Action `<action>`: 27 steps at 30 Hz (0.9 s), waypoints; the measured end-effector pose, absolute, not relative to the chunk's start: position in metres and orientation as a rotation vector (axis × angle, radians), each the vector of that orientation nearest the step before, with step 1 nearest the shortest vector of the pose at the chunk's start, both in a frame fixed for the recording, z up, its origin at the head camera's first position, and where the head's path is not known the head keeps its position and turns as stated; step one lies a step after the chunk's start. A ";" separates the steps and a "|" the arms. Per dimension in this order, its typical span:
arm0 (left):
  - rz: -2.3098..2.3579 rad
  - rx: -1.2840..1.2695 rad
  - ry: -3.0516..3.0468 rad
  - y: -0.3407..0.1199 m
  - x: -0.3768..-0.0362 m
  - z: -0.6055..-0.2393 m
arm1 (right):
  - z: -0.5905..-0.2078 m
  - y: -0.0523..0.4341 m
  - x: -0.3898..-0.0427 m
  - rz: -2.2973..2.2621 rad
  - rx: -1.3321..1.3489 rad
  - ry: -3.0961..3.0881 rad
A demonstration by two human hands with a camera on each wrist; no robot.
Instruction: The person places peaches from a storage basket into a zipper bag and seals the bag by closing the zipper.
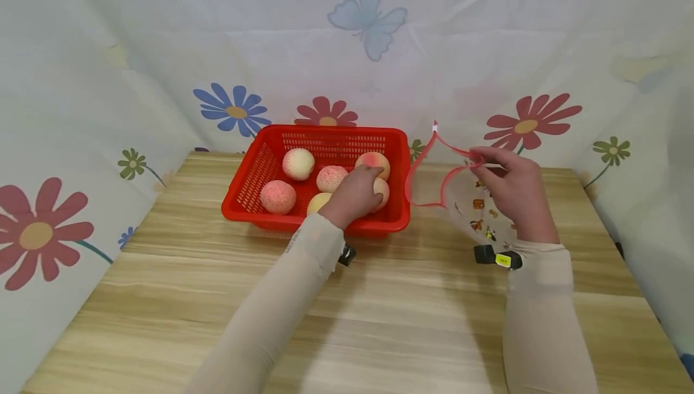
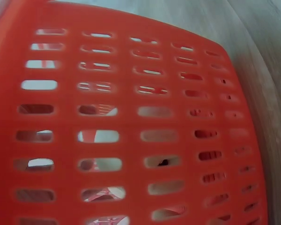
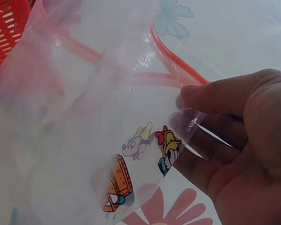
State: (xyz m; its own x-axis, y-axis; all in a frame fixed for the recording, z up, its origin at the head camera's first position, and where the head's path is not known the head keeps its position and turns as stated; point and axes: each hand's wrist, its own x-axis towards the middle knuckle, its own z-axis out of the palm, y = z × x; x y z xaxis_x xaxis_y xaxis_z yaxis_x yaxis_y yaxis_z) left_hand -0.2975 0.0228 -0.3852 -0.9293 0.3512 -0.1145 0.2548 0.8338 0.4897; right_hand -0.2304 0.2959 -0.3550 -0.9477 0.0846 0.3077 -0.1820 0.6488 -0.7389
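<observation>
A wooden table [image 1: 379,322] stands in a corner hung with white cloth [image 1: 108,50] printed with flowers and a butterfly. A red slotted basket [image 1: 260,171] sits toward the back of the table and holds several pale pink peaches.

Left hand [image 1: 355,192]: reached into the basket, fingers curled down over one peach [image 1: 382,192] at the right end. The fingertips lie on top of that fruit; a second peach [image 1: 373,161] sits just beyond them, a third [image 1: 331,178] just beside the knuckles on the left, and a yellowish one [image 1: 317,202] near the wrist. Two more, [image 1: 298,163] and [image 1: 278,196], lie well to the left of the fingers. The left wrist view shows only the basket's slotted red wall [image 2: 131,117] close up, not the fingers.

Right hand [image 1: 515,192]: raised above the table to the right of the basket, thumb and fingers [image 3: 210,98] pinching the upper edge of a clear plastic bag [image 3: 84,140]. The bag has a red rim [image 1: 428,171], held open toward the basket, and small cartoon prints [image 3: 145,145] just below the pinching fingers. The bag hangs down from the fingers, its open rim close to the basket's right wall.

Both forearms wear pale sleeves [image 1: 282,297], each with a dark wrist device [image 1: 496,257].
</observation>
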 end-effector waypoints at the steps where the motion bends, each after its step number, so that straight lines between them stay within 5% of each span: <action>1: 0.706 0.466 2.814 0.023 -0.298 -0.385 | -0.354 0.295 -0.230 1.195 0.085 -2.551; 27: 0.611 0.510 2.870 0.027 -0.298 -0.399 | -0.360 0.295 -0.231 1.200 0.090 -2.558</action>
